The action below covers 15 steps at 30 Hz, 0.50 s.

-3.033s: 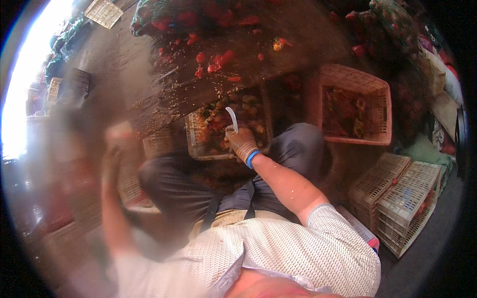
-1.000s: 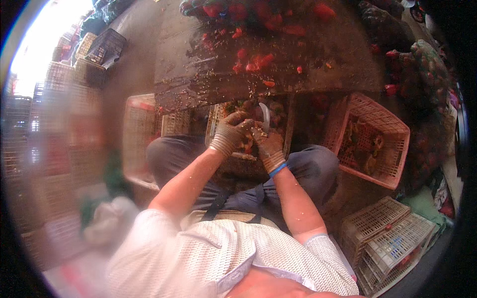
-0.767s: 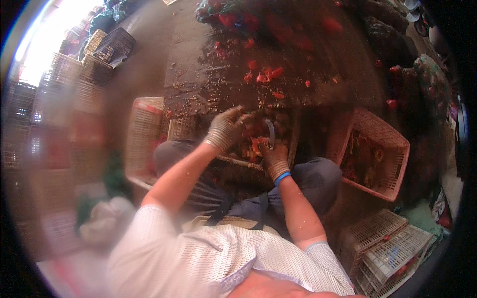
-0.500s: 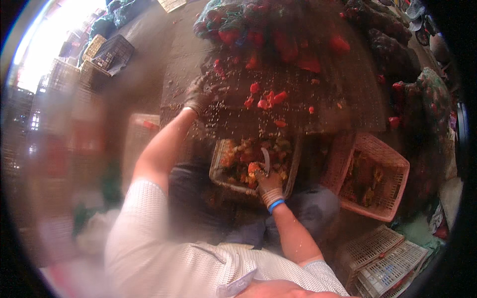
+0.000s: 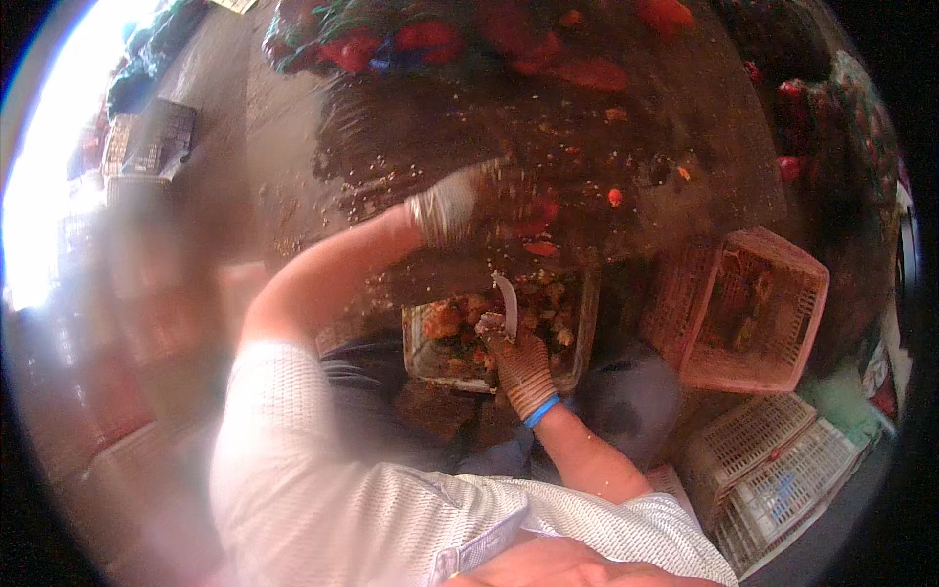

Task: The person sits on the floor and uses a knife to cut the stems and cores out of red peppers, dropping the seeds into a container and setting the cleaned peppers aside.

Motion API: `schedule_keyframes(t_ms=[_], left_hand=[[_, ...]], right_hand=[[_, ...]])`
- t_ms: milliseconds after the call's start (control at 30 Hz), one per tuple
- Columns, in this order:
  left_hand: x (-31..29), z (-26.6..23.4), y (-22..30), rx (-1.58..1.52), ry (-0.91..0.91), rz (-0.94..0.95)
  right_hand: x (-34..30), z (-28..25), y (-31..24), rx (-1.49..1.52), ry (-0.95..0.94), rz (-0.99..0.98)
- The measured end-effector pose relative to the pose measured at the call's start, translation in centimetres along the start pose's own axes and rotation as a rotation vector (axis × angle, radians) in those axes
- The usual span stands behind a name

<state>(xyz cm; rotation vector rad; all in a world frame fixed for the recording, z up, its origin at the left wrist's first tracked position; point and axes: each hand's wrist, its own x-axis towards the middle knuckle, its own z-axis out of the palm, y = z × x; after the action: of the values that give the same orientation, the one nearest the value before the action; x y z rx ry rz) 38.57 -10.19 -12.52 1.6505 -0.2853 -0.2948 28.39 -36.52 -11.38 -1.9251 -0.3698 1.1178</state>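
Note:
My left hand [image 5: 474, 201], in a pale glove, sweeps low over the dark board [image 5: 362, 117], which is strewn with small pale seeds. Motion smears its fingers. Beside them lie red pepper pieces [image 5: 540, 248], some partly hidden by the blur. My right hand [image 5: 518, 357], in a brown-stained glove with a blue band at the wrist, grips a small curved knife [image 5: 507, 303], blade pointing up and away from me. That hand is over a shallow crate [image 5: 590, 333] of orange, yellow and greenish pepper scraps [image 5: 445, 318].
A pink basket [image 5: 820, 303] with some scraps inside stands to the right. White slatted crates [image 5: 782, 470] sit at the lower right. Net sacks of red peppers [image 5: 421, 39] lie at the far side and right. More crates [image 5: 156, 142] stand at the far left.
My left hand has moved rightward across the board, over the red pieces. The orange-red piece at my right hand no longer shows there. The whole view has shifted.

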Motion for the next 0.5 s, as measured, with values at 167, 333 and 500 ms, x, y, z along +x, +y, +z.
schedule_keyframes(t_ms=[167, 333, 500], left_hand=[[-2.0, 2.1, 4.5, 0.818, -0.254, 0.379], [7.3, -1.1, 6.9, 0.136, 0.222, -0.177], [21.2, -5.7, -2.5, 0.248, 0.152, 0.236]], right_hand=[[-0.6, -2.2, -2.1, -0.001, 0.116, -0.058], [-3.2, -4.5, -4.2, 0.658, 0.085, 0.035], [-5.9, -7.5, -5.0, 0.835, -0.066, 0.243]])
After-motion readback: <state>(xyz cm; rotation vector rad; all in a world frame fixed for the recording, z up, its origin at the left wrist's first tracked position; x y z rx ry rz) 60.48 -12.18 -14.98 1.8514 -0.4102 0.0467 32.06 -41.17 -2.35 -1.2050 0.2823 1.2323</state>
